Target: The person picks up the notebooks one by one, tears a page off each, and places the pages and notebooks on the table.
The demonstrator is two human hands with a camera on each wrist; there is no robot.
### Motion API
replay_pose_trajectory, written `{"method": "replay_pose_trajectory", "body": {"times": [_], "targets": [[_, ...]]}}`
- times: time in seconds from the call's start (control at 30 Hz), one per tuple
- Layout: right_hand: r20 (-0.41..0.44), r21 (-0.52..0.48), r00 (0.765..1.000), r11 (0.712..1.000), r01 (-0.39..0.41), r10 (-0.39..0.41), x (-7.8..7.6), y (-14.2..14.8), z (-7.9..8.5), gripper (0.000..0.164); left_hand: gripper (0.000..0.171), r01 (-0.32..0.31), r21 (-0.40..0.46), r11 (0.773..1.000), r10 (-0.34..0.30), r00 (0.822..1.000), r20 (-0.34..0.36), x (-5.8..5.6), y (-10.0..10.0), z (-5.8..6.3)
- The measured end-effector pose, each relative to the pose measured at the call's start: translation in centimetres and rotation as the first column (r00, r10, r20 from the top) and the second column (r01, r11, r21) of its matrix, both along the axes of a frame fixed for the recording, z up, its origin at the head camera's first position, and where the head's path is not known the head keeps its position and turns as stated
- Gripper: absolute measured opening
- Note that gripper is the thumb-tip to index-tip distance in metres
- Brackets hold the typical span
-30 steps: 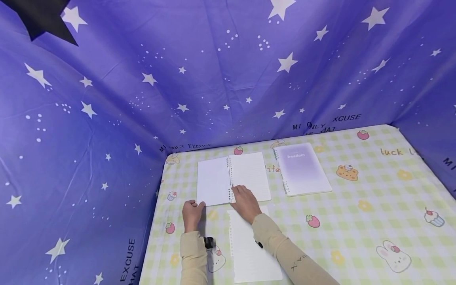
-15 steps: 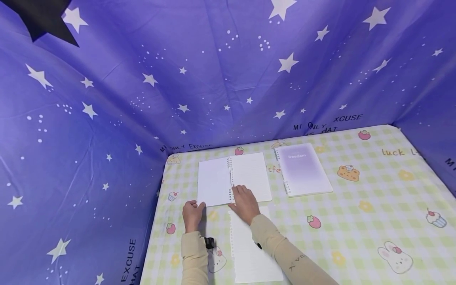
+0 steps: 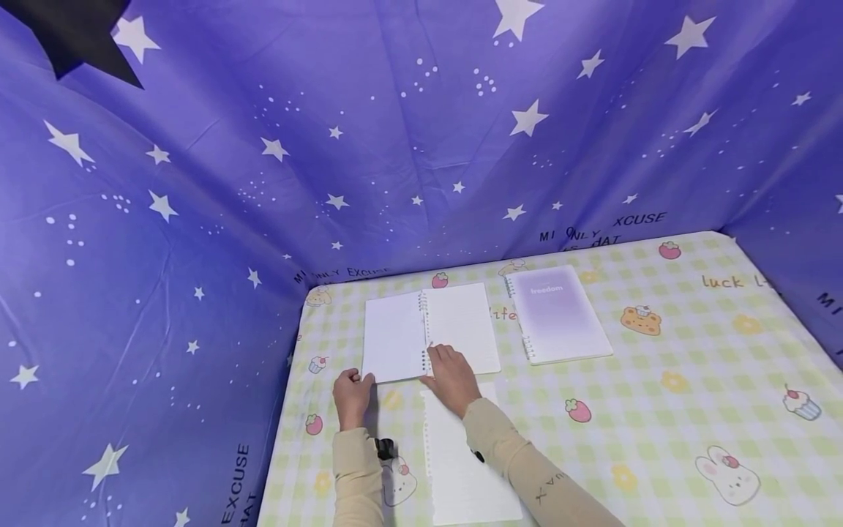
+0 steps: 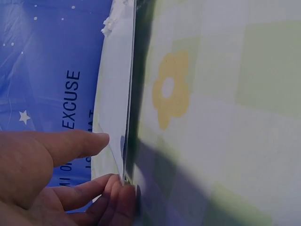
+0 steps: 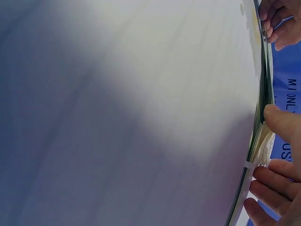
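Right hand [image 3: 454, 378] lies over the near end of the spiral binding [image 3: 424, 359] of an open notebook [image 3: 394, 337], thumb toward the near edge, fingers over the rings and the right page [image 3: 464, 322]; thumb and fingers look apart. Left hand [image 3: 352, 395] is at the notebook's near left corner, thumb apart from the curled fingers, fingertips touching the edge; from here I can't tell if it actually pinches. Notebook is flat, spread wider side to side than front to back; binding points away from the person, far end leaning slightly left, each page's long axis running along it. Most of it lies beyond both hands: left page ahead and to the right of the left hand, right page ahead of the right hand. Nearer the person, a loose sheet [image 3: 464, 468] with a ragged, holed left edge, long axis also running away from the person, far end just beside the notebook, partly covered by the right hand and sleeve [image 3: 520, 454]. Near, to the right of the open one, a closed purple notebook [image 3: 563, 322], cover up, "freedom" toward its far end, rings on the left, long axis pointing away and leaning left. All on a desk under a green-checked cloth [image 3: 645, 410]; blue-purple star curtain [image 3: 395, 110] around.
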State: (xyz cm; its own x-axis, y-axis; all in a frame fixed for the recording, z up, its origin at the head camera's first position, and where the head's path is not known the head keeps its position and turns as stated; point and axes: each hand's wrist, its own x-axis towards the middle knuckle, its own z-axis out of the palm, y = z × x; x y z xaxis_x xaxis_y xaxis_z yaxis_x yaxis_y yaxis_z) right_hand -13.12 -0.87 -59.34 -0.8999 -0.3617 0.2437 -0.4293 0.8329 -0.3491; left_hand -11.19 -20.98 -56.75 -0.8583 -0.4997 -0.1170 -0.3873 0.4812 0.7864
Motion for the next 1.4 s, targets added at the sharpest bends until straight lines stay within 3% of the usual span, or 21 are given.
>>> {"method": "replay_pose_trajectory", "body": {"times": [0.53, 1.03, 1.4], "targets": [[0.063, 0.026, 0.998, 1.000, -0.005, 0.003, 0.1, 0.1, -0.2, 0.057, 0.030, -0.053, 0.138, 0.989, 0.062, 0.996, -0.059, -0.3, -0.5, 0.0], [0.044, -0.011, 0.999, 1.000, -0.008, 0.008, 0.0, -0.2, 0.0, 0.058, 0.035, -0.036, 0.345, 0.938, 0.076, 0.992, -0.104, -0.3, -0.6, 0.6], [0.030, -0.034, 0.997, 0.997, -0.065, 0.066, 0.2, -1.8, 0.8, 0.052, 0.035, -0.026, 0.364, 0.931, 0.071, 0.991, -0.110, -0.2, -0.6, 1.3]]}}
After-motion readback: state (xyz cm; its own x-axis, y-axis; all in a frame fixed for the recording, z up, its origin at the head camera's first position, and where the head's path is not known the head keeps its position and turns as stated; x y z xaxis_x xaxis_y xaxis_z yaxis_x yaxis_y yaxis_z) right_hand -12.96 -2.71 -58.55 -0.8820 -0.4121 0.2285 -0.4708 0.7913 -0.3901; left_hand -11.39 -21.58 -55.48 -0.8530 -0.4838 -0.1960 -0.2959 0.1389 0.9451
